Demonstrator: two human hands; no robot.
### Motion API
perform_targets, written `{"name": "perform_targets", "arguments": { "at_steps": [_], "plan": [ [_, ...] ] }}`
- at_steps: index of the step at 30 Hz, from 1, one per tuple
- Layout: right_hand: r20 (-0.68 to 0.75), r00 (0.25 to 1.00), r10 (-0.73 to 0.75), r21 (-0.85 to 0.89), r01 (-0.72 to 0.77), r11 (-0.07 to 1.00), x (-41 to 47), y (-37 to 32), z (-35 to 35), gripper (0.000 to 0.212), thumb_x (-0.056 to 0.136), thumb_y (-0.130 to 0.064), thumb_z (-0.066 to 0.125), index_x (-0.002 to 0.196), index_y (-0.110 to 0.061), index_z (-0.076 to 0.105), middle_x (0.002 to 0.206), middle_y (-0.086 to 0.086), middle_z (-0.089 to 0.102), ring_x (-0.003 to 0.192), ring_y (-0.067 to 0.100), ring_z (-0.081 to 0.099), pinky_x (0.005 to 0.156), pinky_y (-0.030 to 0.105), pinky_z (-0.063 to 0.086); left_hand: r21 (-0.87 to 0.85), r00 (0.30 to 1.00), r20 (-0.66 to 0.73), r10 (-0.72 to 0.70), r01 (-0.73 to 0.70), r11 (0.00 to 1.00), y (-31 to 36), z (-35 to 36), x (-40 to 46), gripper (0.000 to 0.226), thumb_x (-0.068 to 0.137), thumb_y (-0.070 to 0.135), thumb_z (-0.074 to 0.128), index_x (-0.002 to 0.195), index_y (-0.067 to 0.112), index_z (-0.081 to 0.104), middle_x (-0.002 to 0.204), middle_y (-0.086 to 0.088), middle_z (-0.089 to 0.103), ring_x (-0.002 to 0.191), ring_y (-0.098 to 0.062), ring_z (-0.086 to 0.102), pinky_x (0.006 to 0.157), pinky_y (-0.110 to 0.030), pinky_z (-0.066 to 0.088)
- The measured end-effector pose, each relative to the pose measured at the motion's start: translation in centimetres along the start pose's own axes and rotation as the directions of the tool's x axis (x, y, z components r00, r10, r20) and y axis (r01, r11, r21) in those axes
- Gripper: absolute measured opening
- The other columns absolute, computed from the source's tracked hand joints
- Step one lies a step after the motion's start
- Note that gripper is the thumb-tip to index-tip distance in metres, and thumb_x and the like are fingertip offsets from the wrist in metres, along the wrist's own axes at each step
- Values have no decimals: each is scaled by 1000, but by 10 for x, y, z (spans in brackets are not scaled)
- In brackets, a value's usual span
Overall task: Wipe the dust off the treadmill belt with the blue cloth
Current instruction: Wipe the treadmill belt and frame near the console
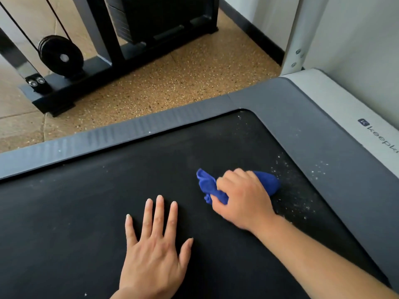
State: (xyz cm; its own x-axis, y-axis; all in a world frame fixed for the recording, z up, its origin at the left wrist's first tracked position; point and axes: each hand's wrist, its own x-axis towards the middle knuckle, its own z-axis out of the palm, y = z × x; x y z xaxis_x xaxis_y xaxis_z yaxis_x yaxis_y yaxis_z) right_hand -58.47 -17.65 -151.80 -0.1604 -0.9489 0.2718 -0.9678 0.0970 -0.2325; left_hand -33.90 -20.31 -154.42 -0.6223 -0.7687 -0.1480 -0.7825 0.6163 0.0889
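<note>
The black treadmill belt (86, 212) fills the lower part of the head view. My right hand (244, 197) is shut on the bunched blue cloth (208, 185) and presses it onto the belt near the right end. White dust specks (289, 203) lie on the belt just right of the cloth and along the belt's right edge. My left hand (154, 251) rests flat on the belt with its fingers spread, left of and nearer than the cloth.
A grey frame (138, 130) borders the belt at the top and right, with a white end cover (349, 113) bearing a logo. Beyond it lies speckled tan floor (183, 83), a black weight machine (121, 46) with a pulley and a white post (300, 35).
</note>
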Motion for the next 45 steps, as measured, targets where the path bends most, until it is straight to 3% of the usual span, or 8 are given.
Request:
{"name": "perform_targets", "arguments": {
  "at_steps": [2, 5, 8, 16, 26, 32, 39, 45],
  "plan": [
    [-12, 1000, -24, 29, 24, 999, -56, -5, -16, 27, 73, -33, 66, 68, -25, 40, 69, -7, 44, 68, 22, 47, 64, 38, 38, -10, 998, 60, -20, 21, 1000, 4, -2, 0, 81, 96, 67, 28, 158, 15, 33, 168, -13, 20, 156, -32, 16, 117, -66, 13],
    [30, 998, -61, -64, 63, 996, -147, -16, -22, 22, 76, -37, 59, 75, -30, 37, 69, -11, 46, 63, 15, 49, 63, 34, 35, -124, 983, 123, -134, 149, 981, 25, -18, 6, 94, 87, 81, 2, 161, 23, -7, 167, -4, -23, 152, -20, -29, 122, -56, -12],
    [19, 999, 40, -180, -36, 983, -215, -12, -14, 30, 95, -42, 50, 70, -30, 38, 67, -15, 22, 50, 2, 33, 52, 27, 27, -165, 976, 127, -175, 195, 967, 49, -26, 15, 91, 83, 79, -8, 153, 25, -29, 158, 1, -43, 139, -15, -49, 119, -55, -23],
    [-68, 996, 57, -46, -60, 997, -184, -19, -36, 21, 66, -30, 70, 63, -24, 50, 68, -7, 53, 65, 20, 56, 61, 39, 43, -51, 999, -10, 34, -34, 998, 37, -12, 25, 74, 93, 76, 3, 158, 43, -12, 166, 1, -27, 150, -20, -33, 120, -53, -21],
    [-14, 993, 118, -87, -119, 989, 48, 47, 10, 26, 81, -48, 56, 76, -28, 41, 77, -2, 56, 77, 28, 56, 67, 36, 28, -67, 999, 20, 48, -47, 997, 34, -8, 29, 73, 97, 74, 13, 162, 39, 9, 171, -1, 5, 157, -22, -8, 123, -56, -2],
    [70, 990, 126, -101, -119, 988, 141, 69, 26, 25, 92, -51, 50, 88, -28, 44, 96, -2, 60, 95, 25, 55, 80, 40, 38, -94, 998, 1, 64, -64, 994, 34, -7, 33, 75, 92, 68, 35, 157, 31, 36, 166, -7, 28, 154, -29, 22, 119, -62, 19],
    [18, 992, 123, -83, -121, 989, 136, 73, 25, 26, 94, -50, 52, 85, -27, 43, 86, -8, 46, 90, 22, 53, 74, 37, 32, -94, 997, -35, 67, -70, 993, 34, -5, 34, 74, 91, 69, 34, 152, 29, 47, 163, -7, 35, 151, -28, 29, 117, -63, 23],
    [47, 993, 107, -37, -106, 994, 28, 76, -12, 28, 84, -48, 55, 73, -25, 44, 71, -9, 46, 70, 18, 45, 67, 37, 40, -73, 999, -16, 37, -38, 997, 34, -7, 35, 77, 90, 70, 35, 155, 30, 40, 165, -6, 30, 153, -26, 25, 117, -63, 23]
  ]
}}
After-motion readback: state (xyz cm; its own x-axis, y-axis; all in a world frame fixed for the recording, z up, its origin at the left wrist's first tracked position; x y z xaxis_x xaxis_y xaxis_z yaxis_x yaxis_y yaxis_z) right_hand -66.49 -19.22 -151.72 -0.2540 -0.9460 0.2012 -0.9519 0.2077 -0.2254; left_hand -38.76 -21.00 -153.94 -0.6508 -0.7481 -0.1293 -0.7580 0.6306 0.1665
